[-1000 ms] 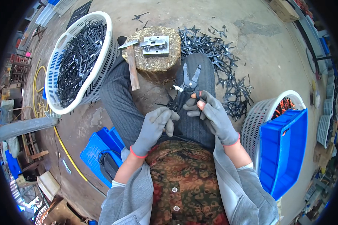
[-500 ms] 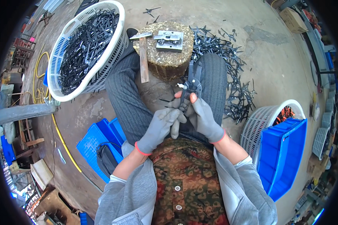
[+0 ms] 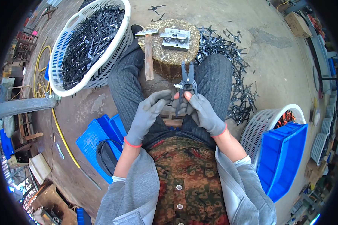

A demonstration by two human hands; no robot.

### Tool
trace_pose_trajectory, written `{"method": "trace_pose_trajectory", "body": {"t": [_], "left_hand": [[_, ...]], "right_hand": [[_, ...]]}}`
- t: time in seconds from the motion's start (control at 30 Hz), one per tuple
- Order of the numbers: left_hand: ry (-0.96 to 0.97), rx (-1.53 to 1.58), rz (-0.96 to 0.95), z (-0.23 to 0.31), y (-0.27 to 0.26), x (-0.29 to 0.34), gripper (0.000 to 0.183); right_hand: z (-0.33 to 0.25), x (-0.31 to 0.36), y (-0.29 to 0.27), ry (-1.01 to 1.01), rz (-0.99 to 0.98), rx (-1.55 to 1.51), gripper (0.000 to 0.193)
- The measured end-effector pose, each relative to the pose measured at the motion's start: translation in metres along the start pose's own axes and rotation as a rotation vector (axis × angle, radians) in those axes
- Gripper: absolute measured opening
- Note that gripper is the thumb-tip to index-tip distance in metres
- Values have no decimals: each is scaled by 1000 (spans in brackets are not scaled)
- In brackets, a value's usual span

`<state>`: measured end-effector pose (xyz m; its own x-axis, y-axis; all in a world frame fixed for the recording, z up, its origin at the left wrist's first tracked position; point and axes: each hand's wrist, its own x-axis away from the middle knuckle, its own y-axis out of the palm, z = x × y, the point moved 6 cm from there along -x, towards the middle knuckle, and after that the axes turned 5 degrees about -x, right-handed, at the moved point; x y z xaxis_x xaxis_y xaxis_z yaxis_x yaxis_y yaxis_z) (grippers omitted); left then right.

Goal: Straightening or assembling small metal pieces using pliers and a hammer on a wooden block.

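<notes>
My right hand (image 3: pixel 205 114), in a grey glove with bare thumb and finger tips, is closed round the handles of black wire-stripper pliers (image 3: pixel 188 79). Their jaws point away from me and stand a little apart, and a small white part sticks out at the left of the pivot. To the left, my gloved left hand (image 3: pixel 146 114) is off the pliers, its fingers part-bent with a gap to the thumb. Beyond the pliers, a round stump (image 3: pixel 169 60) carries a hammer (image 3: pixel 149 56) and a steel block fixture (image 3: pixel 176 40).
A white basket (image 3: pixel 97 71) full of black plier parts stands at the far left. More loose plier parts (image 3: pixel 238 71) lie on the floor right of the stump. Blue crates (image 3: pixel 283 157) and another white basket (image 3: pixel 251 131) are at the right; blue trays (image 3: pixel 97 140) lie left.
My left hand has come away from the right hand and moved left, its fingers opening. The pliers have shifted slightly left and now show their jaws apart.
</notes>
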<state>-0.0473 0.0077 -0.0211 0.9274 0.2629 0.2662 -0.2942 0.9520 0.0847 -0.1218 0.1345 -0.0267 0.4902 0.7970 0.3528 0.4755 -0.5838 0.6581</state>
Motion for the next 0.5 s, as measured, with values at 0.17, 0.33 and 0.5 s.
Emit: {"method": "trace_pose_trajectory", "body": {"t": [0.17, 0.33, 0.5], "left_hand": [[52, -77, -171, 12, 16, -4, 42], [-14, 1, -140, -3, 12, -5, 38], [-75, 107, -141, -6, 3, -5, 31]], "right_hand": [[29, -4, -11, 70, -11, 39, 37], [17, 2, 7, 81, -60, 169, 39], [15, -1, 7, 101, -66, 288, 36]]}}
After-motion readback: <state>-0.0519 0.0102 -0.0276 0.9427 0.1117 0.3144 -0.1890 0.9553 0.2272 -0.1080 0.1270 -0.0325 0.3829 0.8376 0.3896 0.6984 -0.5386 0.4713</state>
